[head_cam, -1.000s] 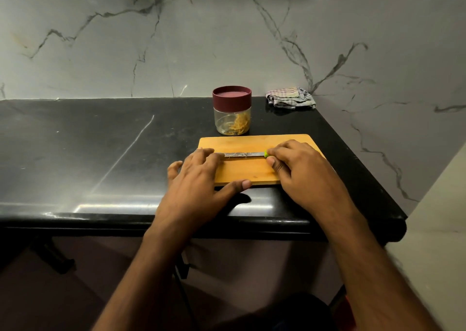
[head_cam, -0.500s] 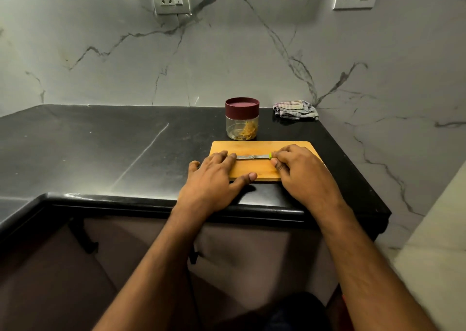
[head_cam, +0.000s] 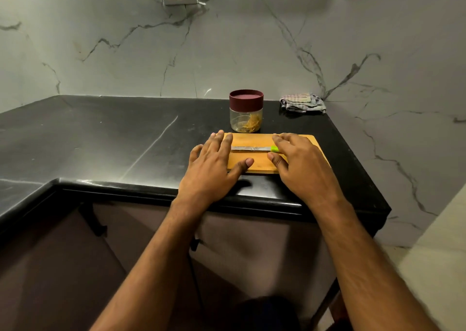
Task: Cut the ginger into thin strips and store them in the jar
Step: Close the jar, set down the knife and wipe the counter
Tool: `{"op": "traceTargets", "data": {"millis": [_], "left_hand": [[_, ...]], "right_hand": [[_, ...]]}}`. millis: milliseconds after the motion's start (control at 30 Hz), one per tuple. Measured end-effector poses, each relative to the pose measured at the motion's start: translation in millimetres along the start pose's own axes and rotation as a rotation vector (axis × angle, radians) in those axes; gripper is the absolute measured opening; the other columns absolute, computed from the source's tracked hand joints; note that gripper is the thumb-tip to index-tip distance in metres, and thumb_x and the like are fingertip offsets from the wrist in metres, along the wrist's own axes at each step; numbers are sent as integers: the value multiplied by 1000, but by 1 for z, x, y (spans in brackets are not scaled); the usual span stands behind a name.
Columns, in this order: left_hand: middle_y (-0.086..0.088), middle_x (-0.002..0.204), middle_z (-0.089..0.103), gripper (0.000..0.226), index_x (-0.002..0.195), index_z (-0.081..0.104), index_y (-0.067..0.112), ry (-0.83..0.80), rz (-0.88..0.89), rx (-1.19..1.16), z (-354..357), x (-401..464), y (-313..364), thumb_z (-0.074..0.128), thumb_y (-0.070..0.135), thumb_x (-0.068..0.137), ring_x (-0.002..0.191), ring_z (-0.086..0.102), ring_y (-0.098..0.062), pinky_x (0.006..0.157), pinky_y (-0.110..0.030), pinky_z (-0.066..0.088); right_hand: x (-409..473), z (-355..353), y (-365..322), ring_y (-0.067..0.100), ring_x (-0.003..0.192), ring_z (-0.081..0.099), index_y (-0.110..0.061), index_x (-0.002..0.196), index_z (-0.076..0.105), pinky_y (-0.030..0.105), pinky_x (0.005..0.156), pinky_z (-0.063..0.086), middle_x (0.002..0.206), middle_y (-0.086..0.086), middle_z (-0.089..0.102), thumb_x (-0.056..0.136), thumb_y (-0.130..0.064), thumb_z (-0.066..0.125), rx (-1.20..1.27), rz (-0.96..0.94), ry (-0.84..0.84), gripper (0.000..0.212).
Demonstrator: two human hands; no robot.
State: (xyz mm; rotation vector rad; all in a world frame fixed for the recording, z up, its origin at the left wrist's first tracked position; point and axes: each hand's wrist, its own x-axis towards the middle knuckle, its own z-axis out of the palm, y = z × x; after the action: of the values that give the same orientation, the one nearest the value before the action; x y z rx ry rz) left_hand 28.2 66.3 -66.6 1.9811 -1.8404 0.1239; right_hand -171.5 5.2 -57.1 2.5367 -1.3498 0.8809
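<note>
Black stone counter (head_cam: 100,139) in a marble-walled corner, and your board (head_cam: 254,163) sits near its front edge. Your left hand (head_cam: 214,164) lies flat with the fingers spread and straight, fingertips over the board's left end, thumb resting on the wood; it grips nothing. Your right hand (head_cam: 302,164) is spread loosely over the board's right side, fingers relaxed, covering most of the knife (head_cam: 249,149) handle (only a bit of green pokes out), but not curled round it as far as I can see. Blade lies flat across the board between your hands. Ginger strips (head_cam: 251,124) are in the jar (head_cam: 246,111), lid on, just behind the board. Crumpled cloth (head_cam: 302,103) sits in the back corner.
</note>
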Motion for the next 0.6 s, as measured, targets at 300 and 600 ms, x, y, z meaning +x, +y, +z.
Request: {"op": "traceTargets", "data": {"millis": [300,600], "left_hand": [[8,167,-14,89,160,-7,27,25,-26,-126,10,7,7,19,76,91,149,-21,-2,116,-22,-12],[-2,168,5,80,160,14,17,-12,-121,-91,-29,29,20,21,67,99,154,-5,-11,124,-31,3]], "right_hand": [[3,5,4,26,143,18,-24,153,16,47,115,15,156,9,19,95,-64,19,-68,79,-168,70],[43,-26,-10,21,137,33,-19,146,35,48,110,26,149,6,36,98,-59,31,103,248,-226,63]]}}
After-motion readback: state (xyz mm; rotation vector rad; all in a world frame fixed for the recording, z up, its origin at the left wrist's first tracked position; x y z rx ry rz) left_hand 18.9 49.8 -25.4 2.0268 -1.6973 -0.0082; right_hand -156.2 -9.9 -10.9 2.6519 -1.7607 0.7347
